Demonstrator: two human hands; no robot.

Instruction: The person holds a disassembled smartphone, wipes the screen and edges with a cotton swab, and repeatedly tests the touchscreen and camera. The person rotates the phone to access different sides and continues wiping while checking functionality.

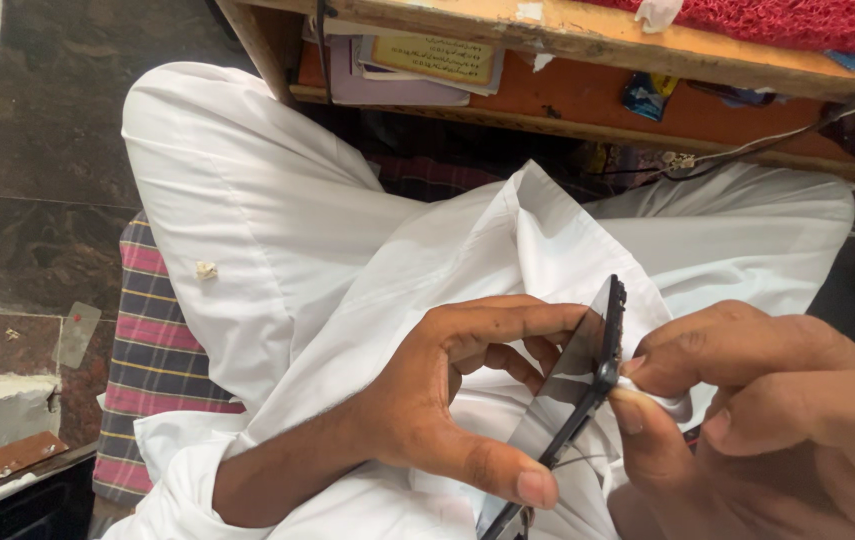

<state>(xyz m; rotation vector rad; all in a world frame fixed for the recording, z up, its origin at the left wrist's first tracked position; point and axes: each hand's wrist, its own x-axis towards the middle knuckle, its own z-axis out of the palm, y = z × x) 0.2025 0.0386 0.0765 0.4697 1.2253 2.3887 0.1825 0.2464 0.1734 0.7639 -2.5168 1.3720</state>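
Phone (579,385): thin dark slab held edge-on over your lap, between both hands.
Long axis: upper right down to lower left.
Left hand (447,400): gripping it, thumb on the lower edge.
Right hand (747,400): pinching white cloth (662,400) against its upper end; both equally near.

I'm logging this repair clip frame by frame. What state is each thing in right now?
Left hand: grips the phone's edges between thumb and fingers.
Right hand: pinches a white cloth against the phone.
Phone: held on edge, tilted, dark glass.
White cloth: bunched at the fingertips.
Shelf papers: lying flat, stacked.
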